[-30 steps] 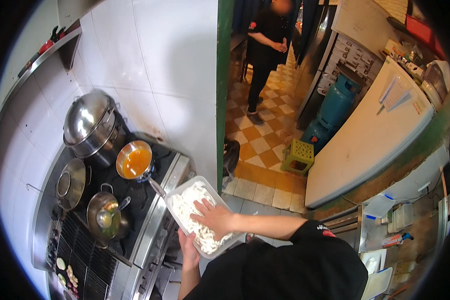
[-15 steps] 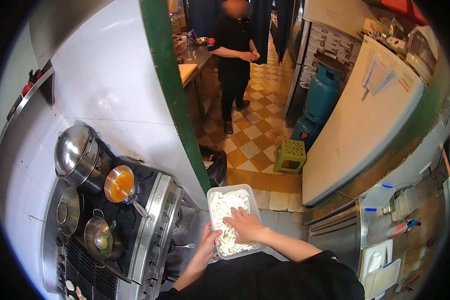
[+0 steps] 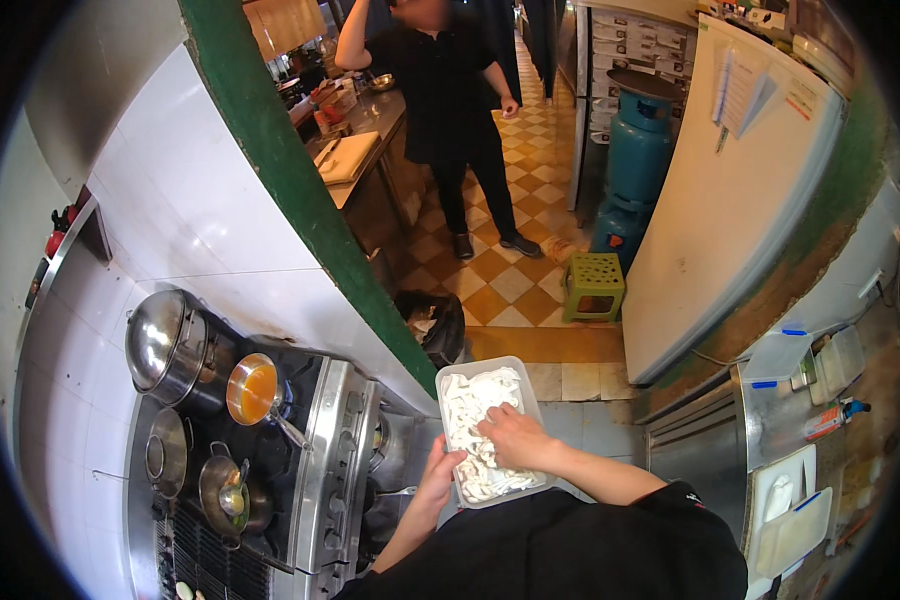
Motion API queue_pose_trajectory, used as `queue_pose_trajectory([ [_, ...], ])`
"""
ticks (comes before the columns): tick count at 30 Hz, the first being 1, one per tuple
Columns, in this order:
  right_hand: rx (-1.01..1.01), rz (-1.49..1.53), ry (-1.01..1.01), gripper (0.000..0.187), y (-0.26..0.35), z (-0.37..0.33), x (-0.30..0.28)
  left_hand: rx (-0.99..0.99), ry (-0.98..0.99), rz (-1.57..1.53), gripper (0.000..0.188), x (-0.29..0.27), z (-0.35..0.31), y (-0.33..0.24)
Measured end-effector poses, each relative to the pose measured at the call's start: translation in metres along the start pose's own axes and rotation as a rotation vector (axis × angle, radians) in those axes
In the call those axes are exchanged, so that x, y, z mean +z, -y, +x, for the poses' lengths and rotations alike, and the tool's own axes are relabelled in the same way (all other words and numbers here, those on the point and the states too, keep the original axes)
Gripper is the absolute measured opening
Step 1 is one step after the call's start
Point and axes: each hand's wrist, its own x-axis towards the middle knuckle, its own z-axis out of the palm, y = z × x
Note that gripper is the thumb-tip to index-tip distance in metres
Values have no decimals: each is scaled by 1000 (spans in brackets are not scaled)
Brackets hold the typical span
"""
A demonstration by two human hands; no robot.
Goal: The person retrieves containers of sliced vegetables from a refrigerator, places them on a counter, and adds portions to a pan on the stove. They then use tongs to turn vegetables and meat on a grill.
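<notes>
A translucent plastic tub (image 3: pixel 539 420) full of soft white strips of food (image 3: pixel 475 395) is held in front of my body. My left hand (image 3: pixel 437 474) grips its left side wall, with the thumb over the rim. Inside the tub, my right hand (image 3: pixel 518 440) has its fingers bunched and pushed into the white strips. The fingertips are partly hidden among them. What kind of food the strips are, I cannot tell.
To the left is a stove (image 3: pixel 315 450) with a lidded pot (image 3: pixel 160 345), a saucepan of orange sauce (image 3: pixel 257 388) and other pans. Beyond the doorway stands a person (image 3: pixel 440 100). A green stool (image 3: pixel 594 287), gas cylinders (image 3: pixel 635 160) and a white fridge (image 3: pixel 730 200) stand ahead right.
My right hand's spread fingers have bunched into the strips. The view has shifted, so the tub appears further right. The person beyond the doorway has come closer and raised an arm.
</notes>
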Motion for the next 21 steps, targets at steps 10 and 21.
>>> queue_pose_trajectory([
  [10,-38,-30,-30,38,2,0,-9,68,0,-15,54,1,1,3],
  [21,-51,-55,-88,19,-8,7,-9,52,9,-34,53,2,8,0],
])
